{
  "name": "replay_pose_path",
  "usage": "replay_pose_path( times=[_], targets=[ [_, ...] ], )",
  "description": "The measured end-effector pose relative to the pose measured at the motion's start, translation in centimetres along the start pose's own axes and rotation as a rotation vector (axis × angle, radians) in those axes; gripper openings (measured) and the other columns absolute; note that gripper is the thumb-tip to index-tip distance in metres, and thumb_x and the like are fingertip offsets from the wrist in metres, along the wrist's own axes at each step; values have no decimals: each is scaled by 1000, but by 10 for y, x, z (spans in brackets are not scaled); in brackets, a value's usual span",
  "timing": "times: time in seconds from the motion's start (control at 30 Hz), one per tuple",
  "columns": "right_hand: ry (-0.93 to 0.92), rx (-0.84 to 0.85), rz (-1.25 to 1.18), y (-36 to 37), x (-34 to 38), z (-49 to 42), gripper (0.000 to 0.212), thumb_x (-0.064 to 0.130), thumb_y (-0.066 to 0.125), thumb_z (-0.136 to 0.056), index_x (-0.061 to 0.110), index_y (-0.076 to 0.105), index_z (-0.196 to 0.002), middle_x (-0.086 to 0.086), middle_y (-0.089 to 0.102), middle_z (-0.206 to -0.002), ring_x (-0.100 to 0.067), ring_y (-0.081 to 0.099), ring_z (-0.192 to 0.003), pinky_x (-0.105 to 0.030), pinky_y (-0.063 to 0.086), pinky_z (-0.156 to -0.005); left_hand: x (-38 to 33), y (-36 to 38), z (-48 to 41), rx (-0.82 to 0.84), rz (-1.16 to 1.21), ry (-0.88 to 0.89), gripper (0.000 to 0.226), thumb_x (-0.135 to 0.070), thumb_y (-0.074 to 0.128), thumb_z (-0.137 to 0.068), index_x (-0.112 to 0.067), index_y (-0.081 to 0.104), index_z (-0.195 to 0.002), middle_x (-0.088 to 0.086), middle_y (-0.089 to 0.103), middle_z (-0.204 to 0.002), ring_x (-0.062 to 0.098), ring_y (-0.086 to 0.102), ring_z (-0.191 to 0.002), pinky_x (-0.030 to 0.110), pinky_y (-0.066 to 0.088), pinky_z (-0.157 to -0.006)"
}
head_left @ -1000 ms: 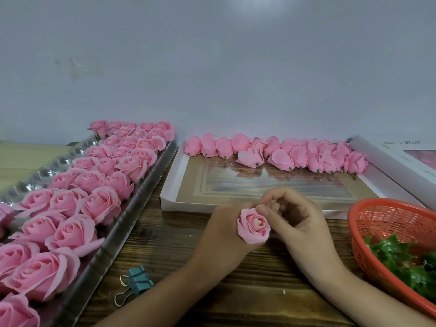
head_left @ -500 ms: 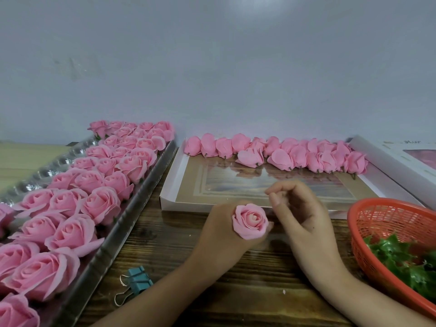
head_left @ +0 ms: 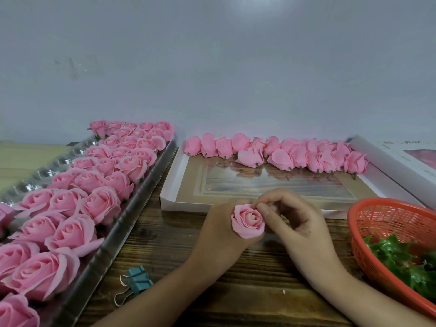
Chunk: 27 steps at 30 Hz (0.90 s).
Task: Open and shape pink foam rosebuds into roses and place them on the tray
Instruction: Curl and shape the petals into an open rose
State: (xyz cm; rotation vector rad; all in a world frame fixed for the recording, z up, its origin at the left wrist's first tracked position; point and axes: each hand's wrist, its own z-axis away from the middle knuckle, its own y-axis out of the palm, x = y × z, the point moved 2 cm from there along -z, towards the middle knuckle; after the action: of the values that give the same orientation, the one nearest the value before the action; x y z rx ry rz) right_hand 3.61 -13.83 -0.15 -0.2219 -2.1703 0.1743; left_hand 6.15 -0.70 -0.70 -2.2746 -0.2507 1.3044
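Left of your fingers a tray [head_left: 132, 208] holds opened roses [head_left: 101, 204], beyond them a box [head_left: 188, 206] holds buds [head_left: 280, 159]; your left hand [head_left: 217, 230] grips a rose [head_left: 247, 220], your right hand [head_left: 299, 223] pinching its petal edge.

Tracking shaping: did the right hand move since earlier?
Yes: against the white cardboard box, the right hand moved left and down onto the pink foam rose.
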Motion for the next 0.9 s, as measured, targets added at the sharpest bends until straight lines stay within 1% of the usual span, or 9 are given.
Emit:
replay_pose_path(
  times=[0.07,0.17,0.27,0.33,0.53,0.63,0.8,0.87,0.9],
  targets=[
    [8,11,-7,0,-1,0,10,36,65,-82,31,72,-86,12,70,-78,-4,59,-71,-26,47,-67,2,0,0,33,24,-45,17,-12,74,-76,-21,60,-78,-19,53,-70,-9,55,-65,1,41,-66],
    [0,11,-21,0,-1,0,8,35,68,-80,33,73,-86,8,69,-76,-11,57,-68,-32,46,-67,0,-1,-1,35,56,-37,21,-9,74,-75,-21,57,-78,-22,51,-69,-12,56,-67,1,41,-66],
    [11,0,-75,0,-3,-1,7,32,72,-80,32,73,-86,6,67,-74,-7,56,-68,-25,46,-66,-3,-2,0,14,42,23,24,-11,77,-73,-27,59,-77,-21,56,-69,-15,56,-69,2,42,-67],
    [24,-4,-77,0,-5,-1,7,29,74,-80,33,72,-86,7,66,-73,-5,56,-68,-22,46,-66,-3,-1,0,-4,28,37,19,-12,75,-73,-24,61,-76,-21,56,-68,-10,56,-64,3,42,-64],
    [-1,2,23,-1,-7,0,5,38,66,-82,36,67,-87,11,61,-70,-4,50,-63,-21,43,-62,-3,-1,0,-1,4,33,29,-6,73,-74,-29,55,-70,-23,52,-66,-15,54,-66,1,39,-62],
    [-30,4,46,-1,-5,1,4,36,66,-85,36,64,-88,13,59,-70,-4,49,-62,-20,42,-61,-5,-2,-1,25,22,20,11,-7,73,-75,-14,67,-81,-12,58,-74,-16,54,-67,1,41,-67],
    [-27,23,3,0,-3,1,6,35,64,-87,33,64,-93,11,63,-77,-6,55,-70,-18,45,-67,-6,-1,-2,34,18,-2,10,-8,71,-77,-13,64,-82,-5,60,-79,-2,52,-67,0,40,-67],
    [-26,35,-22,1,-3,1,7,32,63,-87,32,64,-94,11,63,-79,-5,56,-73,-16,44,-70,-7,0,-2,58,16,-10,12,-6,70,-79,-5,67,-90,-1,61,-86,-3,53,-72,-1,38,-69],
    [-19,44,-46,1,-3,1,7,29,64,-88,31,64,-95,10,63,-79,-5,56,-74,-16,45,-71,-7,0,-1,50,21,17,10,-5,71,-78,-8,67,-87,-3,61,-82,-6,54,-69,0,39,-68]
  ],
)
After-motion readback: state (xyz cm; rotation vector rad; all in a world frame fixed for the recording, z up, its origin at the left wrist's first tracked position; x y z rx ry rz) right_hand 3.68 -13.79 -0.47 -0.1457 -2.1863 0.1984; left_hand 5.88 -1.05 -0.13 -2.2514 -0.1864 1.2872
